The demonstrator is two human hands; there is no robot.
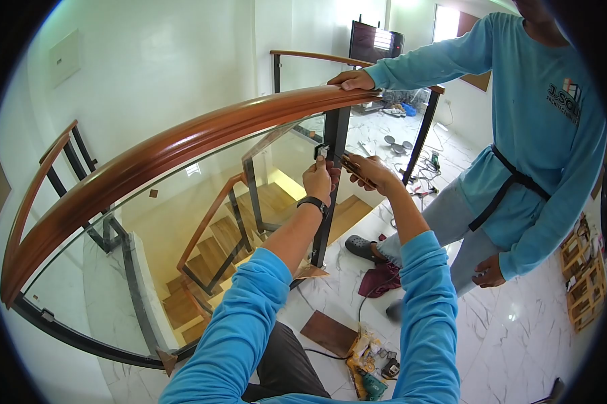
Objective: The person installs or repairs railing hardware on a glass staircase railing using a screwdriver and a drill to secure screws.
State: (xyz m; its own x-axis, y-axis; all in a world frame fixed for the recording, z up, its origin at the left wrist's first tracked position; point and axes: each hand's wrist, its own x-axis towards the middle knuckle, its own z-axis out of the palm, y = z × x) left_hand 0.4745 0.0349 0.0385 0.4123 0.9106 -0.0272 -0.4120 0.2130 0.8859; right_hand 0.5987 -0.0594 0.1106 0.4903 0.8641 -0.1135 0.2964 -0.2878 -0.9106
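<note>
My left hand (pixel 320 180) is closed at the black railing post (pixel 336 131), its thumb and fingertips on a small silver metal clamp (pixel 322 152) beside the glass panel's edge. My right hand (pixel 376 173) is wrapped round a slim brown-and-dark hand tool (pixel 357 169), whose tip points at the same post; its exact kind is hard to make out. The curved glass panel (pixel 202 176) stands under a brown wooden handrail (pixel 202 128). Part of the clamp is hidden by my left fingers.
A co-worker in a blue shirt (pixel 539 101) stands at the right, one hand (pixel 352 79) on the handrail. Wooden stairs (pixel 212 246) descend behind the glass. A brown board (pixel 328 333), a green power tool (pixel 372 386), cables and a maroon cloth (pixel 381 278) lie on the floor.
</note>
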